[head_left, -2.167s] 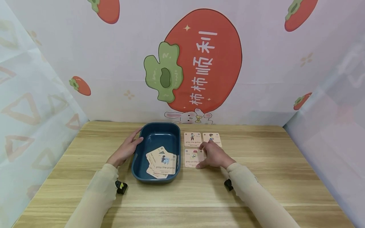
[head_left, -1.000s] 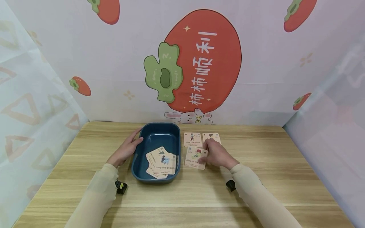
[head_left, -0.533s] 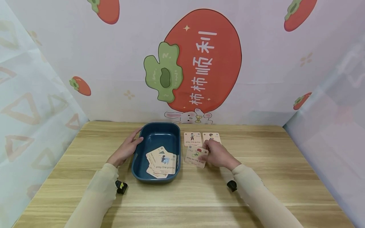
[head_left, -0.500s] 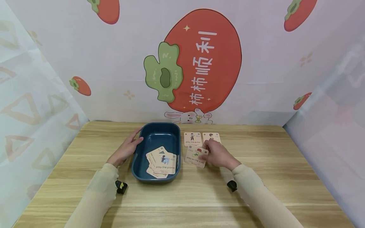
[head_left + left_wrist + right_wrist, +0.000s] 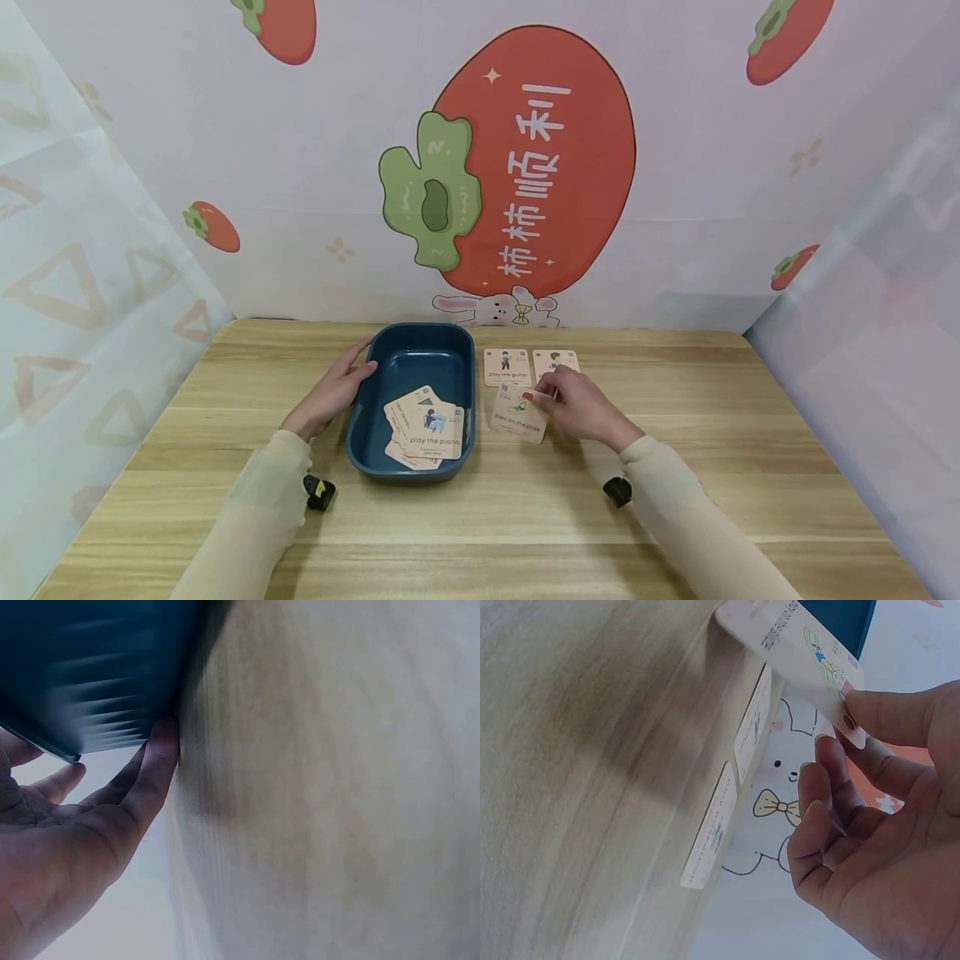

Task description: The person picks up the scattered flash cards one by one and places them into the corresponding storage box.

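My right hand (image 5: 581,408) pinches a square picture card (image 5: 517,423), printed "play on the slide", by its upper right corner. In the right wrist view the card (image 5: 795,652) is tilted, with the thumb on its printed face and the index finger behind. My left hand (image 5: 333,393) grips the left side of a dark blue tray (image 5: 422,367). Its thumb hooks over the rim and, in the left wrist view, its fingers (image 5: 154,769) lie against the tray's outer wall near the table. Behind the held card lie a "play the guitar" card (image 5: 506,367) and another card (image 5: 555,359), partly covered.
Several cards overlap in the tray's near half, a "play the piano" card (image 5: 435,442) on top. A wood-grain table (image 5: 480,517) carries everything. A printed cloth (image 5: 675,167) stands along its back and sides. Black wrist cameras (image 5: 318,492) sit under both forearms.
The right hand has taken hold of the "play on the slide" card, raised and tilted it, and drawn slightly to the right. The left hand and the tray have stayed put.
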The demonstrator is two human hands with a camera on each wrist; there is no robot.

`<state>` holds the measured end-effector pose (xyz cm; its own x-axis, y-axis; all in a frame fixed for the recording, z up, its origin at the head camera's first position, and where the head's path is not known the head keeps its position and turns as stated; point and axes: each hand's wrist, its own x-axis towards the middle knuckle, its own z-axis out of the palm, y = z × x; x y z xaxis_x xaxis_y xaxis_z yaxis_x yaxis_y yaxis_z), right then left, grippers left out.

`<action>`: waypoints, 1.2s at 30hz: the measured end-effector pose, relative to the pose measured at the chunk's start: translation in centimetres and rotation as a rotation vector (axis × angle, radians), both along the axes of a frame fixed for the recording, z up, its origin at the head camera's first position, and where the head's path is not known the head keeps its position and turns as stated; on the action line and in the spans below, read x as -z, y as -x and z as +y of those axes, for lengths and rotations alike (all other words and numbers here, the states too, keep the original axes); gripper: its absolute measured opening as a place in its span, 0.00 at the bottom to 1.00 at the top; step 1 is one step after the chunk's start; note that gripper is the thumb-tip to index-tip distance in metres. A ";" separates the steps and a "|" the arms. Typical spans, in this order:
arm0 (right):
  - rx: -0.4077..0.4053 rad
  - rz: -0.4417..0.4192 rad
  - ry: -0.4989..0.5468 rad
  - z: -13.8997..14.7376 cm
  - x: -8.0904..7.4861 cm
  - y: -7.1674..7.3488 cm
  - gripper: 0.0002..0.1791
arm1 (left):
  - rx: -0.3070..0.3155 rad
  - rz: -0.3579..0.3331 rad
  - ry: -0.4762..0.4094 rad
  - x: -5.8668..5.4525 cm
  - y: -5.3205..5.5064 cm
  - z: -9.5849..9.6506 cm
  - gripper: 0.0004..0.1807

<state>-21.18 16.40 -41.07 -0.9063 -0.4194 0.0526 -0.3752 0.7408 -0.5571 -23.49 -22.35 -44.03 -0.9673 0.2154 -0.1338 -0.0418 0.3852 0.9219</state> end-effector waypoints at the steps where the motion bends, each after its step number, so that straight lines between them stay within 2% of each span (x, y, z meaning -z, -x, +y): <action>1: 0.003 -0.001 0.006 0.1 0.0 0.0 0.06 | 0.001 0.001 -0.002 0.0 0.0 0.0 0.34; 13: -0.009 0.060 0.076 0.6 -1.3 -0.3 0.05 | 0.002 0.008 0.001 0.2 0.0 0.0 0.34; 23: 0.044 0.069 0.105 0.5 -2.6 -0.7 0.05 | -0.001 0.008 0.010 0.2 0.1 -0.1 0.34; 36: 0.029 0.130 0.162 0.3 -4.1 -0.9 0.05 | 0.004 0.013 -0.001 0.3 0.0 -0.1 0.34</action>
